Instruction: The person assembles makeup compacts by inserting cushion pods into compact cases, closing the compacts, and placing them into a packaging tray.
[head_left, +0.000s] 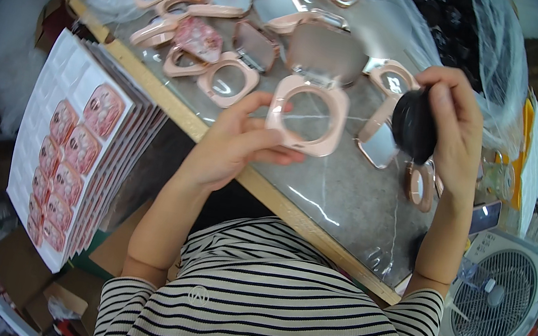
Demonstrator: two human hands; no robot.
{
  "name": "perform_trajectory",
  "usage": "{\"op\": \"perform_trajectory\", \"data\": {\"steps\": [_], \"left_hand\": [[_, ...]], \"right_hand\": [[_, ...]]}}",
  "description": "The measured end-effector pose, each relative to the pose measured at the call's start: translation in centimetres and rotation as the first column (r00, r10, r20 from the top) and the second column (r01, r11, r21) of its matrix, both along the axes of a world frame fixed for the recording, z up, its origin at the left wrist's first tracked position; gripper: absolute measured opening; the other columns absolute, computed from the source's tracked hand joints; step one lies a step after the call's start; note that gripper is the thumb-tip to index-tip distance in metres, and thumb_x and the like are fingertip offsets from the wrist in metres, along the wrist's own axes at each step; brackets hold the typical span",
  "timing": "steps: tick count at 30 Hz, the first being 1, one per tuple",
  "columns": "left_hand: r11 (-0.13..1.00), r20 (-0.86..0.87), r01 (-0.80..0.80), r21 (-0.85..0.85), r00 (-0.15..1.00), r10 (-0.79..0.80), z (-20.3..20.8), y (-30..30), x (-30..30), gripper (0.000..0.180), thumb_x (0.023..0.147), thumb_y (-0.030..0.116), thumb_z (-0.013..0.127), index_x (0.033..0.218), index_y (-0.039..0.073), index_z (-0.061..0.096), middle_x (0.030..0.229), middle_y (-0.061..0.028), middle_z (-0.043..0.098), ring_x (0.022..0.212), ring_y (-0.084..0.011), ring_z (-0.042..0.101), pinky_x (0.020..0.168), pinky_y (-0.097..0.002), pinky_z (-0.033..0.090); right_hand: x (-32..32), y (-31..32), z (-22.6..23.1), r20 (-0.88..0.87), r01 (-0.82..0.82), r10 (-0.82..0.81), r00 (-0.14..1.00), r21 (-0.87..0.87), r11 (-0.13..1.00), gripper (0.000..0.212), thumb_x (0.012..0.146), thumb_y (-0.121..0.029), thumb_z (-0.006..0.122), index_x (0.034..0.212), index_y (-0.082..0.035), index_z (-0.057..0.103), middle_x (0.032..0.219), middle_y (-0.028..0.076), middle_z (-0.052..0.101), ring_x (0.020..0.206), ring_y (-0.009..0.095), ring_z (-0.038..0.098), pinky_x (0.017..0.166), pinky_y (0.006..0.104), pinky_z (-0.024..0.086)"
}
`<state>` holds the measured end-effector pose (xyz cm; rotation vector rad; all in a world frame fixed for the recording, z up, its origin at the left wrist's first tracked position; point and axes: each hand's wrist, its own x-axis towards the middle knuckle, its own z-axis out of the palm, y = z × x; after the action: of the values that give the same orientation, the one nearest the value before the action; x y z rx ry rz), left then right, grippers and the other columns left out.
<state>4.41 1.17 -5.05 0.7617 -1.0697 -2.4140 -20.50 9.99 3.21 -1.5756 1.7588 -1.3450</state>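
Note:
My left hand [239, 142] is closed on a pale pink compact case [336, 124], gripping the left and near edges of its squarish base. The case's lid [323, 50] is swung up at the far side, and a large round opening shows in the base. To the right, my right hand [454, 129] pinches a round black piece [414, 125], tilted and apart from the case; its exact kind I cannot make out. Below and beside that piece lie another opened compact [378, 145] with a mirror and a pink ring-shaped part [420, 187].
Several pink compacts [228, 80] crowd the far side of the grey table [345, 213]. At left stands a stack of white trays [40, 108] with pink patterned pieces. A plastic bag of black items [450, 28] lies at far right, a box fan [495, 296] at near right.

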Motion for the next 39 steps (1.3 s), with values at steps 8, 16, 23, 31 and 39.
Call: {"op": "perform_trajectory", "data": {"steps": [8,16,23,31,39], "left_hand": [[0.986,-0.069,-0.016,-0.164,0.998,0.005,0.8,0.3,-0.6,0.047,0.091,0.005,0.054,0.131,0.000,0.031,0.102,-0.0195,0.064,0.091,-0.0226,0.066,0.078,-0.0297,0.054],[0.973,-0.154,0.019,-0.229,0.987,-0.055,1.0,1.5,-1.5,0.050,0.091,0.003,0.054,0.134,0.002,0.029,0.099,-0.0173,0.065,0.091,-0.0193,0.065,0.078,-0.0282,0.053],[0.948,-0.150,0.018,-0.318,0.986,-0.069,1.0,2.0,-2.3,0.050,0.093,0.009,0.054,0.134,0.001,0.027,0.105,-0.0195,0.063,0.097,-0.0259,0.065,0.082,-0.0317,0.053],[0.971,-0.174,-0.030,-0.239,0.985,-0.013,1.1,2.3,-3.2,0.046,0.091,0.001,0.054,0.131,0.002,0.030,0.101,-0.0162,0.064,0.091,-0.0166,0.063,0.080,-0.0286,0.052],[0.953,-0.198,0.016,-0.303,0.977,-0.080,1.0,2.6,-4.0,0.044,0.091,0.003,0.055,0.128,0.001,0.032,0.102,-0.0150,0.063,0.089,-0.0142,0.061,0.079,-0.0268,0.050]], "right_hand": [[4.4,-0.3,1.5,0.154,-0.228,0.203,0.967,0.165,0.960,0.022,0.078,-0.001,0.068,0.099,-0.002,0.062,0.089,0.003,0.062,0.079,0.009,0.059,0.070,0.0226,0.046],[5.7,-1.8,-0.9,-0.406,-0.214,0.167,0.899,-0.072,0.974,0.010,0.081,-0.003,0.062,0.090,-0.004,0.067,0.090,0.009,0.056,0.080,0.019,0.056,0.072,0.0271,0.045],[5.1,-1.4,-2.7,-0.533,-0.163,0.020,0.846,-0.223,0.961,0.020,0.074,-0.007,0.071,0.094,-0.009,0.070,0.091,0.007,0.055,0.081,0.020,0.055,0.069,0.0299,0.045],[3.9,1.2,-2.0,-0.704,-0.172,-0.044,0.709,-0.233,0.957,0.062,0.063,-0.028,0.078,0.118,-0.007,0.060,0.112,0.008,0.059,0.099,0.027,0.055,0.085,0.0373,0.043],[2.5,2.5,-3.0,-0.711,-0.141,-0.050,0.701,-0.207,0.968,0.069,0.061,-0.040,0.075,0.121,-0.008,0.060,0.114,0.006,0.057,0.104,0.026,0.052,0.089,0.0372,0.041]]}}
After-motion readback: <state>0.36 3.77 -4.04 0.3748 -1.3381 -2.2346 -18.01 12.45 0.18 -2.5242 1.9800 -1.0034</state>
